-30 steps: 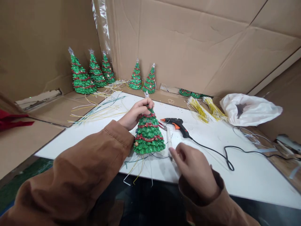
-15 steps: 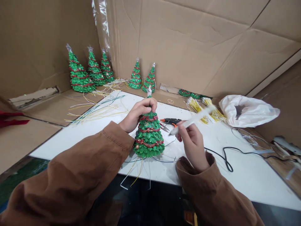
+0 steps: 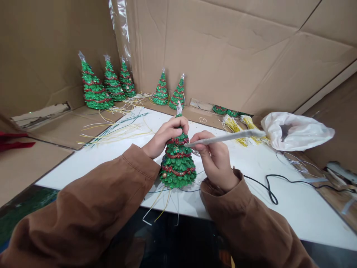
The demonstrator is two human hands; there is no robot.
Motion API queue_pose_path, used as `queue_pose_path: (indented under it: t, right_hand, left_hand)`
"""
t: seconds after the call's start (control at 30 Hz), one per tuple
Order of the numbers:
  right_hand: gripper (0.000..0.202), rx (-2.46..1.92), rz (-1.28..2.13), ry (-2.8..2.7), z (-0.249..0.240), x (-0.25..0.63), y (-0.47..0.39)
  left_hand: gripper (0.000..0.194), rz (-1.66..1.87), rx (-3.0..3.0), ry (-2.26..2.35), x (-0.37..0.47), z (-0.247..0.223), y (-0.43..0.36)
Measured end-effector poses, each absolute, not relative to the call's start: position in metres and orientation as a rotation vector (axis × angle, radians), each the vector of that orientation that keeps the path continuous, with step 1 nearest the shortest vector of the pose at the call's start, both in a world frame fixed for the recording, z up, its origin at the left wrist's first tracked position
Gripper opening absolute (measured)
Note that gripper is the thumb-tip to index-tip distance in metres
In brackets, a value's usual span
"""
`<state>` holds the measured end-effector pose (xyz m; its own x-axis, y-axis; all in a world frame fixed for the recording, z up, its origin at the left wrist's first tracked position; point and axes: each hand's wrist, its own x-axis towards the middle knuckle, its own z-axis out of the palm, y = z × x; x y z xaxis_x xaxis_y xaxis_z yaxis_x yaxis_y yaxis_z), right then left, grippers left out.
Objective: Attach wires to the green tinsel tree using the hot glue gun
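A green glittery Christmas tree figurine [image 3: 180,163] with red garlands and a clear star on top stands upright near the front edge of the white board. My left hand [image 3: 170,134] is closed round its upper part, just below the star. My right hand [image 3: 214,156] grips a long pale grey stick-like tool [image 3: 231,136] whose thin tip meets the tree's right side, near the upper red garland. Yellow, white and dark wires [image 3: 164,203] stick out from under the tree toward the front edge.
More tree figurines [image 3: 95,91] stand at the back left and back middle. Bundles of yellow and white wires [image 3: 234,128] lie beside a white plastic bag [image 3: 301,130] on the right. A black cable [image 3: 269,190] crosses the white board [image 3: 279,216]. Cardboard walls [image 3: 223,52] enclose the back.
My right hand has moved left and slightly up, bringing the grey tool's tip from beside the tree to its side. My left hand still holds the top, and the tree has barely shifted.
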<state>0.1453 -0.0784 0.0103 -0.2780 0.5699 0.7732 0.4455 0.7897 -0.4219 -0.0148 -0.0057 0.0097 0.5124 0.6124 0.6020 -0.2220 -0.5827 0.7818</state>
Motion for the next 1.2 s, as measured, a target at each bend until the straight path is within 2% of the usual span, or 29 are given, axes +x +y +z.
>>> queue_pose_path:
  t: [0.33,0.8,1.2]
  right_hand:
    - [0.013,-0.777,0.108,-1.952,0.011,0.140,-0.078]
    - [0.019,-0.745,0.561,-1.670,-0.006,0.137,-0.067]
    - [0.022,-0.595,0.378,-1.620,-0.021,0.127,-0.065]
  left_hand:
    - [0.022,1.196,1.887,0.362,-0.014,0.012,-0.009]
    - [0.017,1.224,1.948,0.430,-0.011,0.011,-0.010]
    - [0.016,1.345,2.036,0.557,-0.007,0.003,-0.002]
